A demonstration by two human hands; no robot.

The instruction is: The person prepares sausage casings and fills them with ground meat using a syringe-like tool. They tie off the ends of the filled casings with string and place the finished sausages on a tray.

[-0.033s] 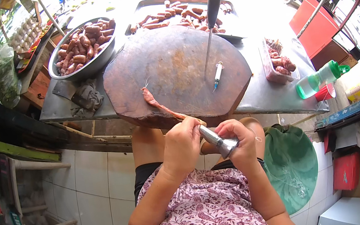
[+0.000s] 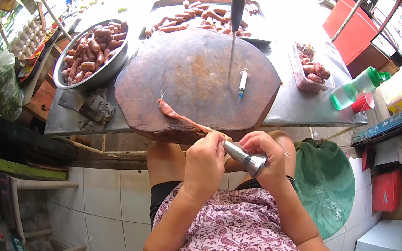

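In front of my lap my right hand grips a shiny metal funnel, its flared end low and to the right. My left hand is closed at the funnel's narrow end, pinching a sausage casing. From there the casing stretches up and left onto a thick round wooden chopping block; its far part is plump with reddish meat and tied with string at the tip. A knife with a black handle stands upright in the block. Beside it lies a small syringe.
Sausages fill a metal basin at the far left and a tray behind the block. Right on the metal table are a plastic tub of meat, a green-capped bottle and a red cup. Green cloth hangs by my right knee.
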